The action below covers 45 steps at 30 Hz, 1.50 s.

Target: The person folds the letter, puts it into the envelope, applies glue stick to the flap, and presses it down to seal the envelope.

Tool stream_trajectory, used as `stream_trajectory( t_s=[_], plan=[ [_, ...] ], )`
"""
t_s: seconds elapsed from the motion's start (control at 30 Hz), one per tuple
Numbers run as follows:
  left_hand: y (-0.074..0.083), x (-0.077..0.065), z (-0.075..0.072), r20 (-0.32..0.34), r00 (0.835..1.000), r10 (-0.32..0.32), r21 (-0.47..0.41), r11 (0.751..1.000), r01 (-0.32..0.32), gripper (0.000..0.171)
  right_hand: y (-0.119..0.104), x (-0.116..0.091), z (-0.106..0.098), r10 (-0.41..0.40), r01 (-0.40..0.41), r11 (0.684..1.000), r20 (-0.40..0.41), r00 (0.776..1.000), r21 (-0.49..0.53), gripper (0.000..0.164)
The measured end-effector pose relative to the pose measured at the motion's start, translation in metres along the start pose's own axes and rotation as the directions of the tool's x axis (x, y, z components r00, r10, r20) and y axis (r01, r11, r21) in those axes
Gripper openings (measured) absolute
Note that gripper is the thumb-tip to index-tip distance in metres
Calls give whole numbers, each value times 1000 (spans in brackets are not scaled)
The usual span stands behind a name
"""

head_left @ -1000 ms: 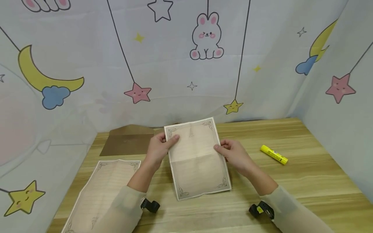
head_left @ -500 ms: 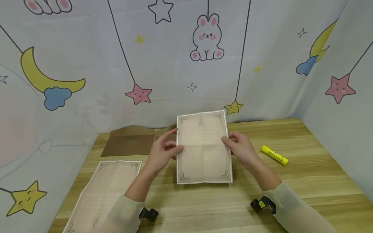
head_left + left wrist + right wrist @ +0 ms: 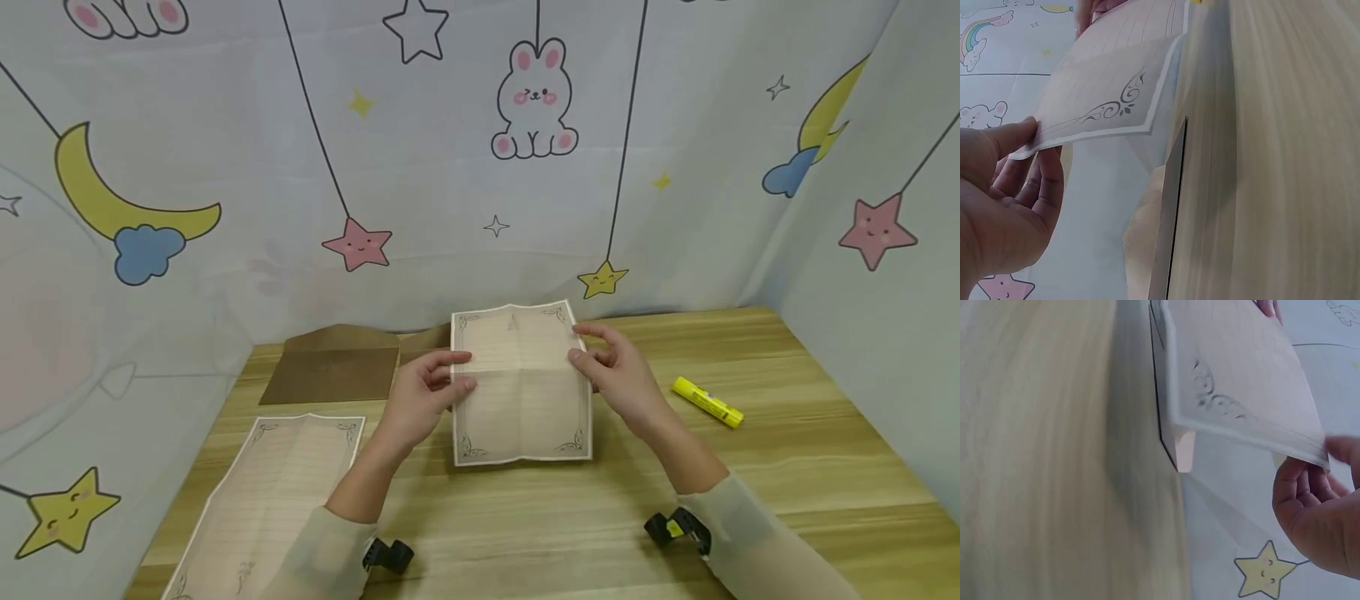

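Observation:
A cream sheet of letter paper (image 3: 521,408), lined, creased and with scrollwork corners, is held up above the table in the head view. My left hand (image 3: 422,396) pinches its left edge between thumb and fingers. On the opposite edge my right hand (image 3: 626,379) has its thumb in front and other fingers behind, with the index finger extended near the top. In the left wrist view the left hand (image 3: 1007,200) grips the paper's edge (image 3: 1110,81). The right wrist view has the right hand (image 3: 1322,512) pinching the sheet's border (image 3: 1241,375).
A second lined sheet (image 3: 281,492) lies at the front left, partly under the left forearm. Behind it is a brown envelope (image 3: 333,375). Another brown envelope (image 3: 423,340) is mostly hidden by the held paper. A yellow glue stick (image 3: 707,402) lies at right.
The sheet has gone from tilted to nearly straight, shifting right, then lowering slightly. My left hand slid down its edge and regripped. The right index finger has lifted out along the edge.

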<state>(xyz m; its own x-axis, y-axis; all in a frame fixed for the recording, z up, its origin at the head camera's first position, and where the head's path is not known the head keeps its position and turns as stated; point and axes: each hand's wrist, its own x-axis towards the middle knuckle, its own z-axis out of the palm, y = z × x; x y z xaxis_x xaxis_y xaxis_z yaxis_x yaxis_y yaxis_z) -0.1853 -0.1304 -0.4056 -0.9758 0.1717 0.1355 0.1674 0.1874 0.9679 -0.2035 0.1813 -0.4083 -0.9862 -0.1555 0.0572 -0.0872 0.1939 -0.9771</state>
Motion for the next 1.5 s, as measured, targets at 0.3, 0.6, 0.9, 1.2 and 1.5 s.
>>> stream_trajectory(
  t_s=[0.3, 0.6, 0.9, 1.2, 1.5],
  plan=[
    [8, -4, -1, -58, 996, 65, 204, 978, -52, 27, -10, -5, -4, -162, 183, 928, 89, 983, -324, 43],
    [11, -6, -4, -61, 992, 108, 226, 970, -91, 10, -15, -8, -4, -209, 217, 884, 66, 976, -413, 16],
    [9, -3, -10, -90, 992, 91, 182, 981, -73, 7, -11, -4, -7, -229, 231, 905, 48, 972, -357, 17],
    [6, -2, -10, -78, 997, -6, 117, 993, 15, 17, -10, -4, -4, -139, 150, 961, 65, 988, -234, 24],
    [0, -1, -9, 31, 993, -113, 14, 993, 113, 19, 2, 0, 0, -44, 47, 985, 22, 999, -165, 25]
  ],
)
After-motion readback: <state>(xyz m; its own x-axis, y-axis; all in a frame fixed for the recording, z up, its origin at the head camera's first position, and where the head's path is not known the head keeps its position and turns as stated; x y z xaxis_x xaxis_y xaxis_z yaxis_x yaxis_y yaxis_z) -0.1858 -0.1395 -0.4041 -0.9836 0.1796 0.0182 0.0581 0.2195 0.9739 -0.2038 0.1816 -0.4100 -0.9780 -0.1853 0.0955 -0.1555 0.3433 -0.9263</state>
